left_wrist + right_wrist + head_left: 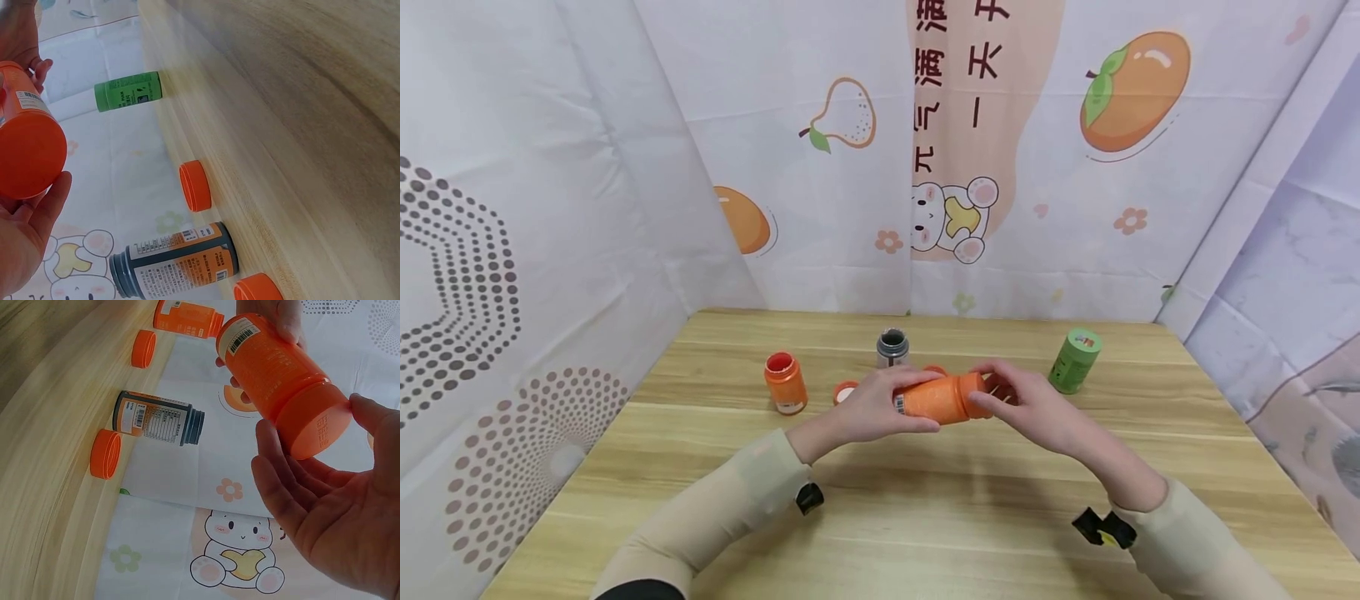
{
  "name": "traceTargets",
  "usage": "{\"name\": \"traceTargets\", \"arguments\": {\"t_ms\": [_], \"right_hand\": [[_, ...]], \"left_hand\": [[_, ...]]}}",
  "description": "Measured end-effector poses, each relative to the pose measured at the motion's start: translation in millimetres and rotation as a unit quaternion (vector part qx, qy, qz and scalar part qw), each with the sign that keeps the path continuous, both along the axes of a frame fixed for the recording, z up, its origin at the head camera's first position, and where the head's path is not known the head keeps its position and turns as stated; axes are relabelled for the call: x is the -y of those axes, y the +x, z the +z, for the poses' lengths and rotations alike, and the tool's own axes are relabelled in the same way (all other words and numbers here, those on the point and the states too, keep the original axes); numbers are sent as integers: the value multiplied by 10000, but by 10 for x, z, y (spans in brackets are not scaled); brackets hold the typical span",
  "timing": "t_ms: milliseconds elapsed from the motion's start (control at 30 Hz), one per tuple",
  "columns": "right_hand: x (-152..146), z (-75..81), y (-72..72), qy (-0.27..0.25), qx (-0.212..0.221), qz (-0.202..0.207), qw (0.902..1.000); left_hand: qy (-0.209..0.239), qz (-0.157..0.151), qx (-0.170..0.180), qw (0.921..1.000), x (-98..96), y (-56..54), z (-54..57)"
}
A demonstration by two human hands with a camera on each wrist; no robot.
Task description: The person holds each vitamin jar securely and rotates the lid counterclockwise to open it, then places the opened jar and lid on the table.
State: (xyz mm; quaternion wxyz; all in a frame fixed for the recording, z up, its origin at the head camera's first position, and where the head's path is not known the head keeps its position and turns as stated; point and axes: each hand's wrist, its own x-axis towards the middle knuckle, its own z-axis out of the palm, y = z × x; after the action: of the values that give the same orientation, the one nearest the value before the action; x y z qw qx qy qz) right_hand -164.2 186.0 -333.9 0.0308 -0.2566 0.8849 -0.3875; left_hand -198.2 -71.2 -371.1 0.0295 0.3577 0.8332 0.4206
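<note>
White fabric curtain [1037,287] printed with fruit and flowers, behind a wood-grain desk [955,533]. Along the back of the desk, upright and well apart: an open orange plastic bottle [786,390] at left, an open dark grey bottle with orange-and-white label [155,419] near the middle, a closed green cylindrical container [1073,364] at right. Probably upright for steadiness, with mouths facing up. On either side of the dark grey bottle, a loose round orange cap [144,349] and a matching second cap [105,454], presumably lying there to stay within reach. Raised above the desk and tilted nearly onto one side, a capped orange bottle with a barcode label [934,404], seemingly tipped to offer one end to each of the hands. Left hand [874,408] curled around the body near the base; right hand [1032,408] only partly closed, hollow-palmed, thumb and fingertips pinching the fitted orange lid [312,422]. Firmness of that pinch impossible to tell.
</note>
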Motion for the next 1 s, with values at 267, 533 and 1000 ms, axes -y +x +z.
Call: {"name": "traceTargets", "arguments": {"t_ms": [267,533,1000], "right_hand": [[4,19,14,-85,-128,-3,9999],[-18,32,25,-184,-221,278,9992],[-43,27,43,85,-854,391,9955]], "left_hand": [[-6,9,-71,10000,13,-15,-8],[30,-66,-140,9999,31,-18,-6],[43,-74,-118,9999,4,-5,10]]}}
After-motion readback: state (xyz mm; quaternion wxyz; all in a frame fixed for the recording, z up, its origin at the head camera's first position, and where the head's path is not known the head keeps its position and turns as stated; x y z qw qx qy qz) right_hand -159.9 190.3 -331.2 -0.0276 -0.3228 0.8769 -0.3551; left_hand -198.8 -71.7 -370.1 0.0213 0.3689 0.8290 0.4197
